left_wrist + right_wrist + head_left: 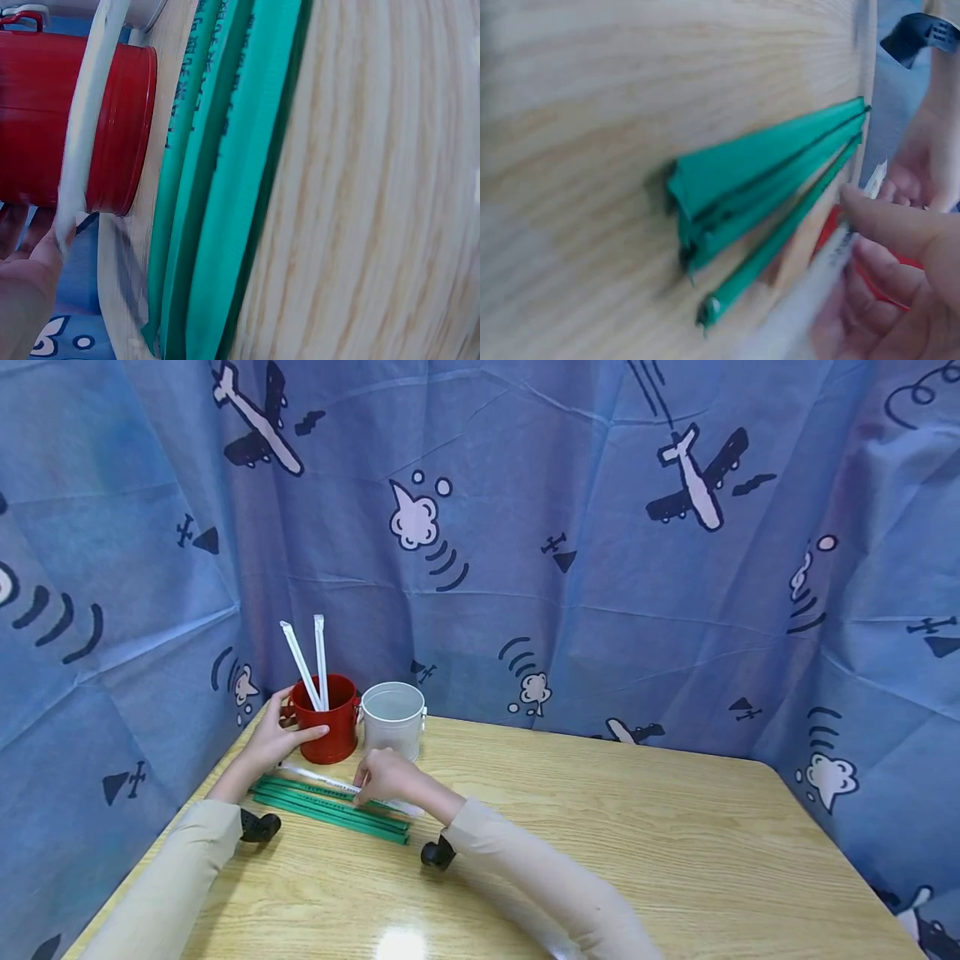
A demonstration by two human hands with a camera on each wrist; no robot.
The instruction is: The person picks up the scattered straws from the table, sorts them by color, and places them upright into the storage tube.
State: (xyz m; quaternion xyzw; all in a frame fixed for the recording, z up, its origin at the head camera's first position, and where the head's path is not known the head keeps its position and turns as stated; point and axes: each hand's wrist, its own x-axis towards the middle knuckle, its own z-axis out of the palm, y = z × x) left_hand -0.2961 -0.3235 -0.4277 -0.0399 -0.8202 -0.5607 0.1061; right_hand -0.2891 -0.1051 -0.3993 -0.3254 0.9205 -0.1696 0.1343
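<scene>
My left hand (pixel 268 745) holds the side of a small red bucket (pixel 339 731), thumb across its front and the other fingers partly hidden behind it. Two white paper-wrapped straws (pixel 321 660) stand leaning inside that bucket. Between thumb and fingers my right hand (pixel 390 775) pinches another white wrapped straw (pixel 832 262), held just above the table in front of the buckets. Below it lie several green wrapped straws (pixel 330 817), side by side with dark printing on them. In the left wrist view the white straw (pixel 91 112) crosses in front of the red bucket.
A white bucket (pixel 393 731) stands right of the red one, close beside it. Wood-grained table (pixel 600 827) extends to the right. Blue curtain (pixel 487 527) with airplane prints hangs behind and along both sides. Black wrist cameras (pixel 258 827) sit on both wrists.
</scene>
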